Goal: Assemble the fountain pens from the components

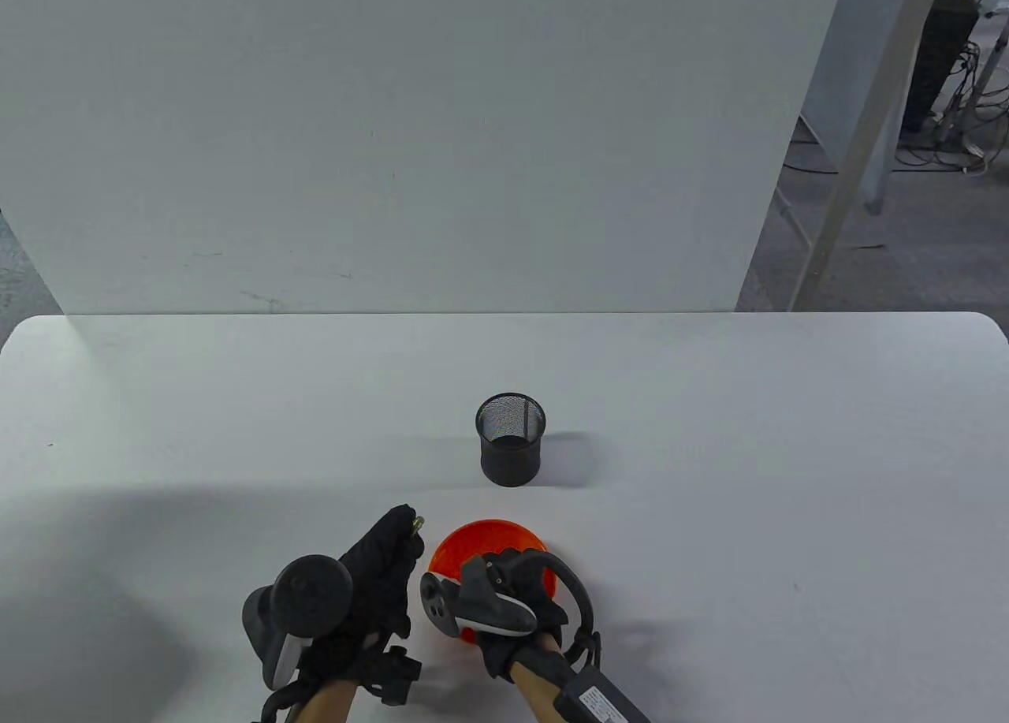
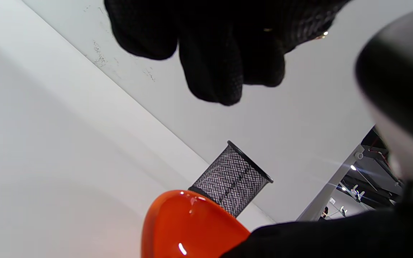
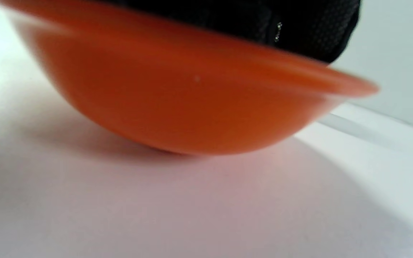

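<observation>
An orange bowl (image 1: 482, 544) sits on the white table near the front edge; it also shows in the left wrist view (image 2: 185, 225) and fills the right wrist view (image 3: 177, 104). My left hand (image 1: 392, 548) is just left of the bowl and pinches a small pen part with a brass-coloured tip (image 1: 418, 523); a glint of it shows in the left wrist view (image 2: 324, 34). My right hand (image 1: 524, 577) reaches into the bowl from above; its fingers are hidden behind the tracker and the bowl's rim, so what they hold cannot be seen.
A black mesh pen cup (image 1: 511, 439) stands upright behind the bowl, in the middle of the table; it also shows in the left wrist view (image 2: 231, 179). A white wall panel (image 1: 394, 139) stands along the table's far edge.
</observation>
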Motion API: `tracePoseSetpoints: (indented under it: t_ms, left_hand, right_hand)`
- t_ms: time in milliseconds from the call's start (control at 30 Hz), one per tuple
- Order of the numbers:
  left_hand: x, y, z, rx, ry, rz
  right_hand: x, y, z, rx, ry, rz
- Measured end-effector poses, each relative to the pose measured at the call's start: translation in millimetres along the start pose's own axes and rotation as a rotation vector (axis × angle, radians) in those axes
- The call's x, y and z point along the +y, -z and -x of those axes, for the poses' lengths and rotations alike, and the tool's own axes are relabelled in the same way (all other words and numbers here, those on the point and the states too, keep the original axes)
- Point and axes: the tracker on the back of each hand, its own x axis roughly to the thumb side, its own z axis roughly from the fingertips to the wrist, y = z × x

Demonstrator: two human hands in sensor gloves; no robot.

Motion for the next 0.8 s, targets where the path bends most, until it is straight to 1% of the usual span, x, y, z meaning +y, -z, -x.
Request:
tracePoseSetpoints:
  t_ms: [133, 200, 267, 367, 467, 500, 533, 600, 633, 667, 700, 733, 800]
  left_hand:
    - [-1.0, -0.4, -1.3, -0.004, 0.005, 0.001]
    - [-1.5, -0.6, -1.0, -0.001, 0.006, 0.002]
    - [-1.8, -0.6, 0.0, 0.006, 0.006, 0.006]
    - [-1.1, -1.2, -0.3, 0.009, 0.002, 0.003]
    - [-0.9, -2.1, -2.9, -0.017, -0.015, 0.018]
    - [-1.2, -2.4, -3.8, -0.026, -0.022, 0.029]
    - [-1.5, -2.6, -4.6, -0.034, -0.026, 0.036]
    - [-1.5, -2.2, -5.3, -0.038, -0.026, 0.035]
    - [-1.4, -1.9, -5.4, -0.039, -0.026, 0.034]
    - [-1.6, -1.1, -5.0, -0.039, -0.030, 0.034]
    - [-2.2, -0.3, -5.1, -0.040, -0.036, 0.037]
    - [-2.8, 0.6, -5.6, -0.044, -0.041, 0.042]
    - [-4.8, 4.1, -6.5, -0.070, -0.039, 0.089]
  right_hand:
    - [-2.4, -1.7, 5.2, 0.002, 0.041, -0.004]
    - [-6.3, -4.3, 10.7, 0.010, 0.090, 0.021]
    - [-11.9, -12.1, 16.0, 0.007, 0.154, 0.094]
    - [-18.1, -24.1, 21.8, -0.012, 0.194, 0.171]
    - [-26.5, -37.6, 34.1, 0.001, 0.281, 0.255]
    - [-29.7, -41.8, 40.1, 0.005, 0.352, 0.286]
    - [-32.8, -46.7, 47.9, 0.009, 0.441, 0.290]
    - [-36.0, -51.5, 57.8, 0.012, 0.520, 0.322]
    - [-37.5, -54.4, 62.5, 0.012, 0.543, 0.328]
    - [-39.5, -58.8, 69.5, 0.019, 0.561, 0.392]
    - [-42.3, -61.1, 76.9, 0.013, 0.555, 0.428]
    - [-43.3, -62.7, 80.3, 0.014, 0.552, 0.429]
    - [-44.3, -72.5, 91.6, 0.004, 0.618, 0.478]
